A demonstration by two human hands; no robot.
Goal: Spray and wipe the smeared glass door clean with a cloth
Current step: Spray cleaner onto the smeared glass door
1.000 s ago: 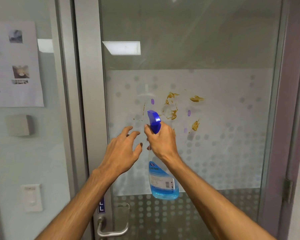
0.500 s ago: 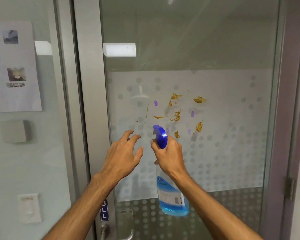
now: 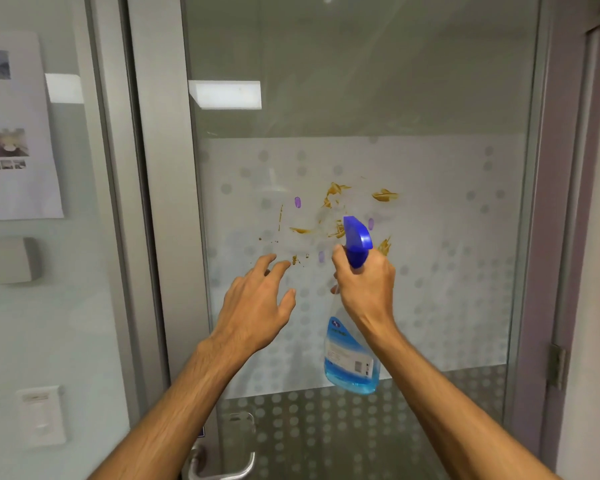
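We clamp our right hand (image 3: 366, 289) on one spray bottle (image 3: 352, 358); our left hand (image 3: 257, 306), fingers apart, hovers left of it, below the glass door's (image 3: 430, 98) brown smears (image 3: 333, 194).

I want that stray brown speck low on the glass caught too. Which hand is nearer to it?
Left. The left hand has its fingertips just beside the brown speck. The right hand, gripping the spray bottle, is farther to its right.
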